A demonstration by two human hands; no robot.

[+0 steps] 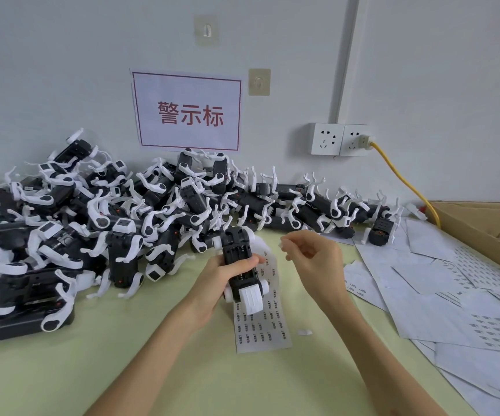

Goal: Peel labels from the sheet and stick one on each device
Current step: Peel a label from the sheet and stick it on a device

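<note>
My left hand [224, 274] grips a black and white device [242, 265], holding it above the yellow-green table with its black underside facing up. Beneath the device lies the label sheet [262, 328], a white strip with rows of small dark labels. My right hand [311, 256] hovers to the right of the device with fingers curled and fingertips pinched together near a small white label [281, 244]. A big pile of like devices [92, 223] covers the left and back of the table.
Used white backing sheets [452, 295] lie scattered on the right. A cardboard box [479, 223] stands at the far right edge. A yellow cable [404, 181] runs from the wall socket [341, 139] down towards the box. A small white scrap [305, 332] lies by the sheet.
</note>
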